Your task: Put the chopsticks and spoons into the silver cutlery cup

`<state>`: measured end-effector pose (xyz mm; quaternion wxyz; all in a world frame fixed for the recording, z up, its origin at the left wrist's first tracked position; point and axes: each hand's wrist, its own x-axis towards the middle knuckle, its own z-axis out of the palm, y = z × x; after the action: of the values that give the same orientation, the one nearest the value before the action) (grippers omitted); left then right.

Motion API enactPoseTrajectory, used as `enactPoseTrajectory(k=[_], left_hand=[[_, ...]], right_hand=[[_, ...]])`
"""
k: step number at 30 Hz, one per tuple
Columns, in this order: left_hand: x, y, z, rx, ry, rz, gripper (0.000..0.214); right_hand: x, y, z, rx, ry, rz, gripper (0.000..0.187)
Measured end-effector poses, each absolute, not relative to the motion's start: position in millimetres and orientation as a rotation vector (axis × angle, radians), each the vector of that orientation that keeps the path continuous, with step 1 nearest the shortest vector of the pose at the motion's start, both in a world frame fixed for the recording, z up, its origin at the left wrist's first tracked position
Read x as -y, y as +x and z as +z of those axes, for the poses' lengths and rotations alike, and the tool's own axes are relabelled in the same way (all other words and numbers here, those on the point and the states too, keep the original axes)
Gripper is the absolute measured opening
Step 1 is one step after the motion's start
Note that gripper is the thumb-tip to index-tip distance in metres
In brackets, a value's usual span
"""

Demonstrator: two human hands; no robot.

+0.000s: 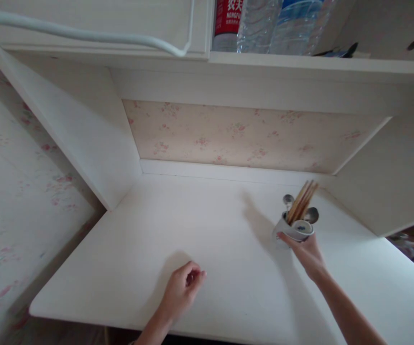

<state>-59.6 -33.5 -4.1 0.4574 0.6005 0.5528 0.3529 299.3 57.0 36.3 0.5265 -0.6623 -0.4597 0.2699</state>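
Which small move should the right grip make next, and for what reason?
Perhaps the right grip, clasping the white holder, should settle it gently on the desktop: wooden sticks and metal spoons rise from it and might shift, and I cannot tell whether it rests there.

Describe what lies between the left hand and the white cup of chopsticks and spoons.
The head view shows only white tabletop between the left hand and the white cup, with a shadow falling beside the cup.

There are two hands (183, 287) (308, 250), one holder (283, 230), two spoons (312, 215) (288, 199), several chopsticks (301, 204) and one desk (207, 211).
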Motion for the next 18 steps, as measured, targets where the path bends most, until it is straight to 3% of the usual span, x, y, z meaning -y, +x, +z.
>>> enactPoseTrajectory(k=[2, 5, 7, 13, 18], left_hand=[[29.9, -57.3, 1.7, -1.184, 1.213, 0.956, 0.035], [20.4, -50.6, 11.3, -0.903, 0.898, 1.099, 0.063], [12.0, -46.7, 16.6, -0.736, 0.750, 1.168, 0.069], [-0.4, -49.8, 19.9, -0.456, 0.399, 1.112, 0.054], [7.8, -49.4, 18.3, -0.536, 0.127, 1.174, 0.041]], right_hand=[[-38.4, 273.0, 38.0, 1.136, -1.528, 0.857, 0.067], [-7.4, 223.4, 40.6, 1.179, -1.428, 1.186, 0.067], [10.5, 190.3, 44.3, 1.241, -1.298, 1.385, 0.063], [32.0, 134.7, 56.3, 1.316, -1.027, 1.876, 0.053], [27.1, 125.3, 48.0, 0.954, -0.931, 2.299, 0.055]])
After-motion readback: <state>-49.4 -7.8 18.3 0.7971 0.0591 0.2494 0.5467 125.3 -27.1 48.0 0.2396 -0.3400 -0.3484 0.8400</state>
